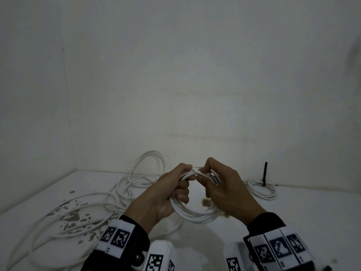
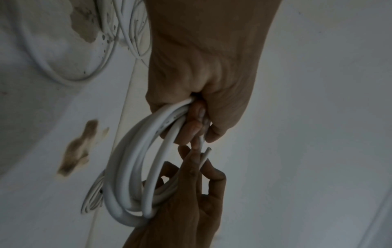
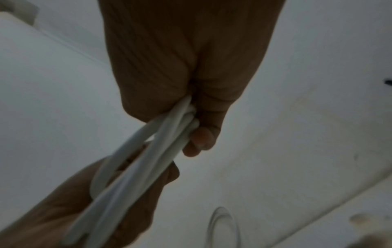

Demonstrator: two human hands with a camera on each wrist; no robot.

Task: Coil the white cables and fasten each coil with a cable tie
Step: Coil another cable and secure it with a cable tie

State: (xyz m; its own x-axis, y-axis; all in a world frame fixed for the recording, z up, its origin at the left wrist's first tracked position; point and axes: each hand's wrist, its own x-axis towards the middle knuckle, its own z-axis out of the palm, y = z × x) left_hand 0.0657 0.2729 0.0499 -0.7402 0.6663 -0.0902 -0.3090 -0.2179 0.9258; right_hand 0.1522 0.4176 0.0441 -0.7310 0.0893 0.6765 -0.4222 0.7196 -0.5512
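**Handling the coiled white cable before tying**

Loose white cables lie tangled on the white surface at far left, not yet coiled. The left hand has its fingers curled round the left side of the coil, which both hands hold above the surface. The right hand grips the coil's upper right and pinches the cut cable end at the top. A second coil lies at right by a black cable tie standing against the wall.

Judgement: the cable looks light, smooth and springy; the turns will tend to spread if released. Keep all turns gripped together at the crossing point, and apply the tie there.
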